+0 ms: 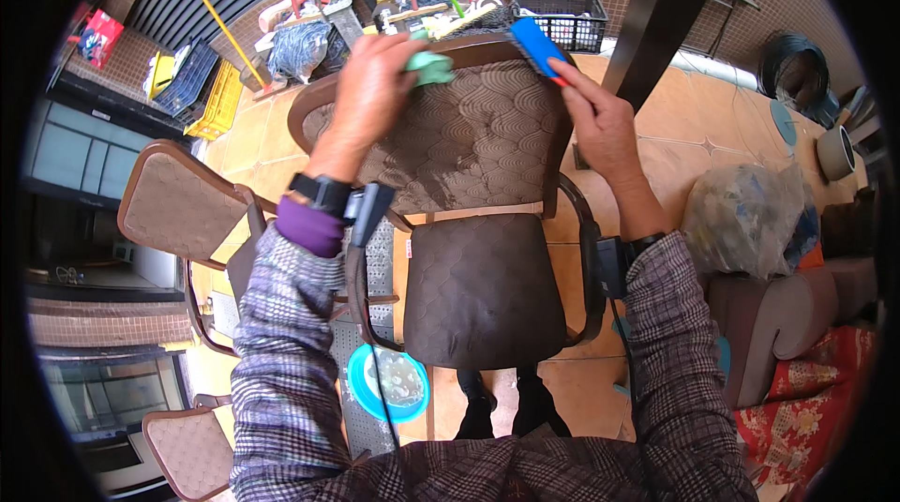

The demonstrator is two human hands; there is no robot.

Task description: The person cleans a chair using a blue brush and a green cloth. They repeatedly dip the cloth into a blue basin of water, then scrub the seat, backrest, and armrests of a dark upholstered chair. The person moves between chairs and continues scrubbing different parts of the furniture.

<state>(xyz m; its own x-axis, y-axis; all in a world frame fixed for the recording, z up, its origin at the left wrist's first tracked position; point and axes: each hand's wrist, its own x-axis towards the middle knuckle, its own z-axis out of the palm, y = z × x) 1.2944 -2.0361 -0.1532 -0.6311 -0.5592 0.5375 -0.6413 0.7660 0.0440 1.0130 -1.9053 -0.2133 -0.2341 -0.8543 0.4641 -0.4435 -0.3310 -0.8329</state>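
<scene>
An armchair with a dark seat [485,291] stands before me, its patterned fabric backrest [485,129] framed in brown. Dark wet-looking patches mark the backrest's middle and left. My left hand [373,91] holds a crumpled green cloth [430,69] at the backrest's upper left. At its upper right corner, my right hand [603,119] grips a blue scrubbing brush [536,45], bristles turned towards the left. A blue basin [351,379] of sudsy water sits on a grey perforated surface, below and left of the seat.
More chairs [184,210] stand at left. Brooms, mops [299,48] and a black crate [560,17] line the tiled wall. A dark post [661,17] rises behind the backrest, right. A filled plastic bag [745,217] and a sofa-like piece [766,333] lie right.
</scene>
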